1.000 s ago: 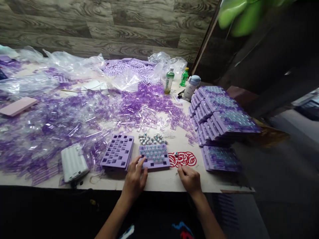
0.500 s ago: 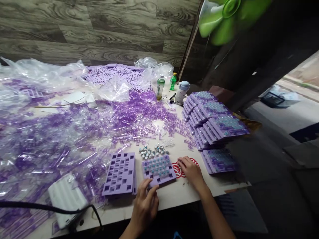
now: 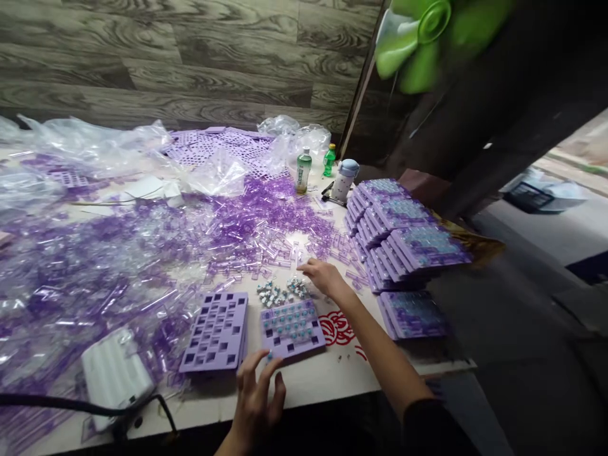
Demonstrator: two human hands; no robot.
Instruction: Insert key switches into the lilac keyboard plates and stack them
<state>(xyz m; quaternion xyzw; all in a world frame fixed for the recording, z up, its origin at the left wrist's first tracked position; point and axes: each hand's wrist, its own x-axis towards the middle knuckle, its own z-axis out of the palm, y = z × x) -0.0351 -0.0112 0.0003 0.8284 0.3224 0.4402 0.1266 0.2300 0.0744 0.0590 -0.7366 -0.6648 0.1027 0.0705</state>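
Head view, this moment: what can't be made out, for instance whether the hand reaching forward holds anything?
Head view: the back of the right hand hides its fingertips and palm, so any held item cannot be told.
Head view: the small teal-and-white plastic key switches are too small and jumbled to count.
Head view: the green plastic fan is blurred and cut off by the top edge.
Head view: the stacked lilac perforated plates hide the layers beneath.
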